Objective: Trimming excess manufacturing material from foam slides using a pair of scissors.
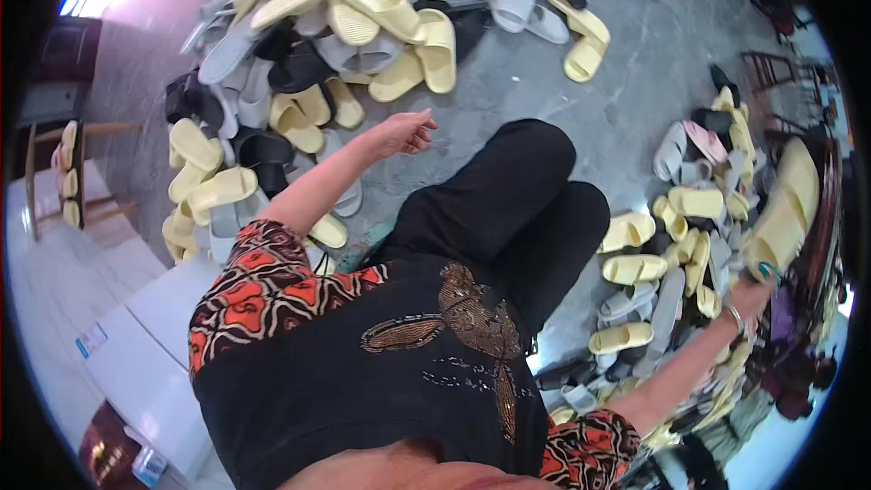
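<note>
My left hand (405, 133) hovers over the grey floor just in front of a big heap of slippers (363, 27), its fingers loosely curled and nothing in them. Out at the right, my right hand (755, 283) grips the heel end of a pale yellow slipper (786, 204) and holds it up above a second pile of slippers (689, 245). Both heaps mix yellow, grey, black and a few pink slippers. My knees in black trousers (508, 209) sit between the two arms.
Grey stone floor (626, 82) stretches between the heaps. A wooden rack (68, 172) holding yellow slippers stands at the far left. White boxes or panels (136, 336) lie at the lower left. Dark furniture (771, 73) stands at the upper right.
</note>
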The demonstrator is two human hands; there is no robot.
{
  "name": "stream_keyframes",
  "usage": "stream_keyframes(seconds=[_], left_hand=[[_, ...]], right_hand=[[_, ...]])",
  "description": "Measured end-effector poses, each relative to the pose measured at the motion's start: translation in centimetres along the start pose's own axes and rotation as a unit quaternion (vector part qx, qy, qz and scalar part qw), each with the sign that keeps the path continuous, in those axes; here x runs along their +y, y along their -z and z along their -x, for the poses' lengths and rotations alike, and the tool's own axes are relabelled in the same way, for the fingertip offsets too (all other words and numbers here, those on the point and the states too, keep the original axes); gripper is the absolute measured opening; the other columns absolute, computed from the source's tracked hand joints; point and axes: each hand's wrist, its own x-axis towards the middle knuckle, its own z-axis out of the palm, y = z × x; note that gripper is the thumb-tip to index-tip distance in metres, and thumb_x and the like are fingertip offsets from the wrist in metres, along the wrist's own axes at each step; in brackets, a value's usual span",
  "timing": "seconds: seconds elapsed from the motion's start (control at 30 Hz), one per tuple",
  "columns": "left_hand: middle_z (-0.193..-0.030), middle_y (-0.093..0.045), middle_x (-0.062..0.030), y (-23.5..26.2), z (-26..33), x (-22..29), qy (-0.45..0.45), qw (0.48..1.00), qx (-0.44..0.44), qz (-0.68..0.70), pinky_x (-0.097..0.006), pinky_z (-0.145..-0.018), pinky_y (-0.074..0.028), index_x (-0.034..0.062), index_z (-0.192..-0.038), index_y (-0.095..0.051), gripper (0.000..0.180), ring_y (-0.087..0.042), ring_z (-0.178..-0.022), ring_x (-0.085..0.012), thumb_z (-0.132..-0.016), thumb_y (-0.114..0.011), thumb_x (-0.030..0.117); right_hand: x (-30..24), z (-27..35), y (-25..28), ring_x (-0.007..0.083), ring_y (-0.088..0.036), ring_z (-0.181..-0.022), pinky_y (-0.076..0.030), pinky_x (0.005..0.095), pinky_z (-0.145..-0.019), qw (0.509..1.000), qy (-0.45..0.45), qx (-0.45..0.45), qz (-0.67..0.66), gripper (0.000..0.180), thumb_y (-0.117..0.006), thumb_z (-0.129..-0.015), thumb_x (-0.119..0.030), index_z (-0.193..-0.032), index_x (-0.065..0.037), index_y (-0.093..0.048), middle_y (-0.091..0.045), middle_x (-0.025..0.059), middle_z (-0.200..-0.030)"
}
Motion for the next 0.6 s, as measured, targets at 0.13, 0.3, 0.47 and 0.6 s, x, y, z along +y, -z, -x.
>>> stream_keyframes(seconds=[0.13, 0.3, 0.47, 0.6], left_hand=[[-0.068, -0.052, -0.0010, 3.7, -3.9, -2.5, 0.016, 0.996, 0.081, 0.045, -0.024, -0.052, -0.044, 0.0076, -0.100, -0.051, 0.038, -0.052, -0.057, -0.0115, -0.088, -0.046, 0.044], [-0.074, -0.056, -0.0086, 9.4, -8.1, -1.2, -0.079, 0.941, 0.293, -0.148, -0.032, -0.059, -0.048, 0.0055, -0.100, -0.050, 0.031, -0.058, -0.071, -0.0236, -0.081, -0.056, 0.028], [-0.124, -0.039, -0.0227, 8.6, -14.0, 6.8, -0.285, 0.724, 0.432, -0.456, -0.043, -0.085, -0.042, 0.0045, -0.119, -0.041, 0.045, -0.048, -0.104, -0.0380, -0.079, -0.051, 0.021], [-0.127, -0.037, -0.0220, 18.5, -21.0, 9.2, -0.481, 0.394, 0.479, -0.620, -0.042, -0.095, -0.035, 0.0029, -0.126, -0.035, 0.048, -0.043, -0.114, -0.0339, -0.083, -0.042, 0.022]], right_hand=[[8.9, 1.6, -0.2, 0.0179, -0.058, -0.073, -0.047, 0.0300, -0.065, 0.647, -0.491, 0.098, -0.575, 0.039, -0.061, -0.076, -0.006, -0.111, 0.000, -0.046, -0.058, 0.0104, -0.090], [-1.1, 13.2, -7.5, 0.0113, -0.051, -0.063, -0.041, 0.0209, -0.054, 0.822, -0.355, -0.158, -0.417, 0.036, -0.058, -0.083, -0.019, -0.113, -0.004, -0.047, -0.056, 0.0072, -0.083], [-10.8, 22.5, -5.9, 0.0122, -0.051, -0.062, -0.043, 0.0220, -0.053, 0.517, -0.656, -0.216, -0.506, 0.039, -0.060, -0.082, -0.028, -0.114, -0.010, -0.047, -0.057, 0.0073, -0.083], [-14.9, 29.1, -5.3, 0.0114, -0.050, -0.060, -0.042, 0.0231, -0.053, 0.513, -0.654, -0.222, -0.509, 0.036, -0.058, -0.083, -0.034, -0.107, -0.007, -0.052, -0.059, 0.0086, -0.086]])
